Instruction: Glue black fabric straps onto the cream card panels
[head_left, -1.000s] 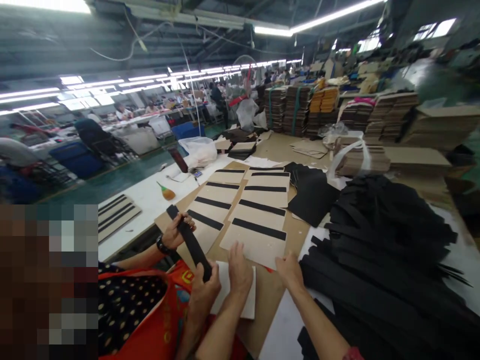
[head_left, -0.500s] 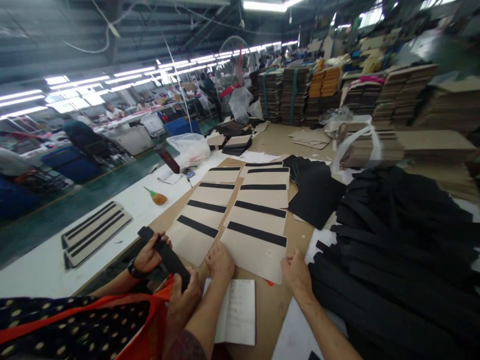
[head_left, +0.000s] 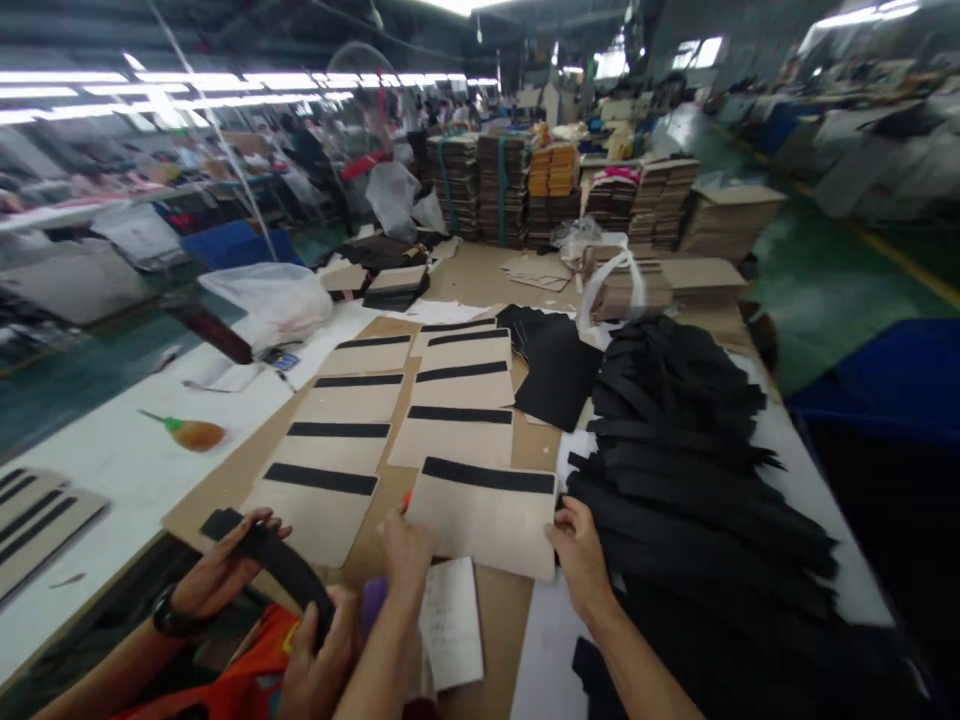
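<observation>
Both my hands hold a beige rectangular panel (head_left: pixel 480 530) with a black strip (head_left: pixel 487 475) along its far edge. My left hand (head_left: pixel 405 550) pinches it at the left side, and my right hand (head_left: pixel 576 545) grips the right edge, thumb on top. The panel looks slightly raised at its near side. Close to my left forearm, a co-worker's hands (head_left: pixel 225 570) hold a bundle of black strips (head_left: pixel 277 560). An open notebook (head_left: pixel 454 620) lies under and behind my left wrist, partly hidden.
Two overlapping columns of similar panels (head_left: pixel 337 460) stretch away on the brown board. A large heap of black strips (head_left: pixel 675 500) lies at right, beside a black sheet (head_left: pixel 555 365). An orange squeeze bottle (head_left: pixel 196 433) and a plastic bag (head_left: pixel 274 300) are at left. Stacked boards (head_left: pixel 502 185) stand behind.
My view has turned to the right. The nearest right-hand panel has come toward me, apart from the panel behind it, with both my hands on it. The co-worker still holds the strips.
</observation>
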